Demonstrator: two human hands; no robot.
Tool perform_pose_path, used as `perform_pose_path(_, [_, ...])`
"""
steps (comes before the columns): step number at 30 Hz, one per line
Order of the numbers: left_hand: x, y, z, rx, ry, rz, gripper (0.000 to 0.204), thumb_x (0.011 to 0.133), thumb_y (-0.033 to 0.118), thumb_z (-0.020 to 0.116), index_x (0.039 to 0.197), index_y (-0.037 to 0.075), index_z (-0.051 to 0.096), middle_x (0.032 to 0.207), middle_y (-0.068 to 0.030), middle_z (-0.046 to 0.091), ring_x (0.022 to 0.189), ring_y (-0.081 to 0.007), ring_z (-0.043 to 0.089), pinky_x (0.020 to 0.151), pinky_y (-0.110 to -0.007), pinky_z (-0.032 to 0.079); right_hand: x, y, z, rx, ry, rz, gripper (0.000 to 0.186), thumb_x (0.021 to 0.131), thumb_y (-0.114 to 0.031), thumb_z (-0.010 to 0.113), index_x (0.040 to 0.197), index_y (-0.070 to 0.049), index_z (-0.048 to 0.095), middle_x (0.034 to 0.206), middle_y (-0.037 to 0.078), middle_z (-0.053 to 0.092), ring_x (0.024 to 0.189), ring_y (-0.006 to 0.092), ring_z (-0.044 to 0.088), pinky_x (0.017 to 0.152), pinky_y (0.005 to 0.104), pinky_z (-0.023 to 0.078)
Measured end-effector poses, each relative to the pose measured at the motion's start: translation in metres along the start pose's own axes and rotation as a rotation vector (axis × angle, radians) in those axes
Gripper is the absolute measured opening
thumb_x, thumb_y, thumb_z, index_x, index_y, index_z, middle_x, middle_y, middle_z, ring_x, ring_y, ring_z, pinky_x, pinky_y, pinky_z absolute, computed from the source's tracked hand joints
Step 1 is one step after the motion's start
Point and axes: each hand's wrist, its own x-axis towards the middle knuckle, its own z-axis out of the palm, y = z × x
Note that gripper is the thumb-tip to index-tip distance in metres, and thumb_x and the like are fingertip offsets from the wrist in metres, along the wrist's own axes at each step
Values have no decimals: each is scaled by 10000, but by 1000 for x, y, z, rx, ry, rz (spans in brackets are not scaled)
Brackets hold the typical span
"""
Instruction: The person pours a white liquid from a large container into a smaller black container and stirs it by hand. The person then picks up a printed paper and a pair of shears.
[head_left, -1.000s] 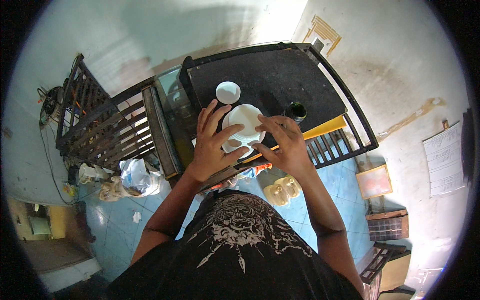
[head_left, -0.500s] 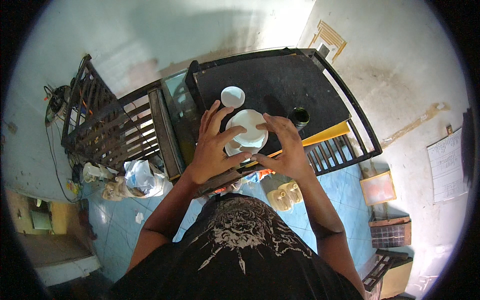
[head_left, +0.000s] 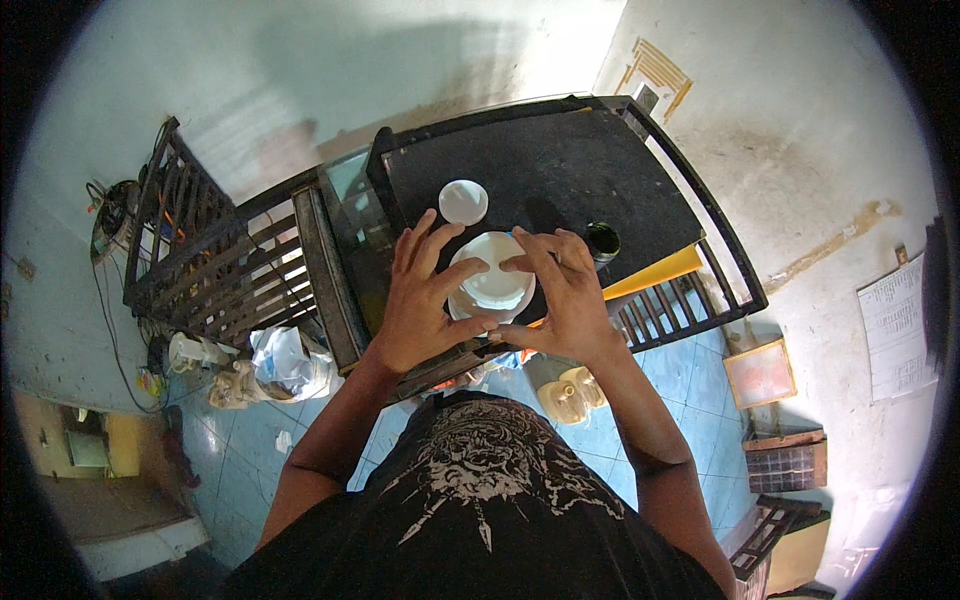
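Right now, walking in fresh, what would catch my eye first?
Probably the white round tub near the front edge of the black tabletop, with the left hand and right hand curved around it, fingers spread. Next, a smaller white round container beyond the left hand and a dark round container beyond the right. Below, a pale print stands out on the person's black shirt.

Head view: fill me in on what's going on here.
A person has both bare hands around a white round tub at the near side of a black tabletop. The left hand is on its left and the right hand on its right, index fingers reaching over its top; how firmly they hold it is unclear. A smaller white cup stands just beyond, and a dark green vessel stands to the right.
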Motion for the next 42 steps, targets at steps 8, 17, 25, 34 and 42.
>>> perform_pose_path(8, [2,-4,4,-12,17,0,651,746,686,639,1077,126,669,1423,-166,381,1418,-412,195,1130,-579,160,2,4,-1,115,-31,25,1016,638,-429,820,1421,-2,333,1102,115,671,1211,323,499,1101,519,270])
perform_pose_path(17, [7,-8,5,-144,39,-6,681,693,577,744,1161,101,610,1434,-183,367,1388,-418,269,1112,-553,234,-18,30,28,727,299,274,1010,730,-441,774,1473,-20,234,1337,207,502,1289,308,453,1107,453,278])
perform_pose_path(25, [4,2,27,-372,160,-114,801,654,504,812,1271,78,529,1416,-218,365,1325,-397,374,1080,-516,308,23,45,48,1297,-1,283,1158,701,-858,435,1495,-47,204,1330,205,523,1283,305,459,1088,445,306])
perform_pose_path(34, [-2,-6,37,-222,152,-78,774,617,614,798,1176,106,629,1410,-224,372,1329,-430,365,1066,-542,328,36,52,48,1423,-145,281,1243,664,-951,209,1485,-19,219,1207,186,619,1209,273,536,1044,408,373])
perform_pose_path(42, [-3,-5,41,-226,203,-83,707,638,586,800,1145,119,645,1391,-210,400,1332,-442,362,1056,-551,340,30,48,51,1366,-77,277,1217,678,-932,266,1472,-10,254,1191,192,614,1167,263,561,1014,380,400])
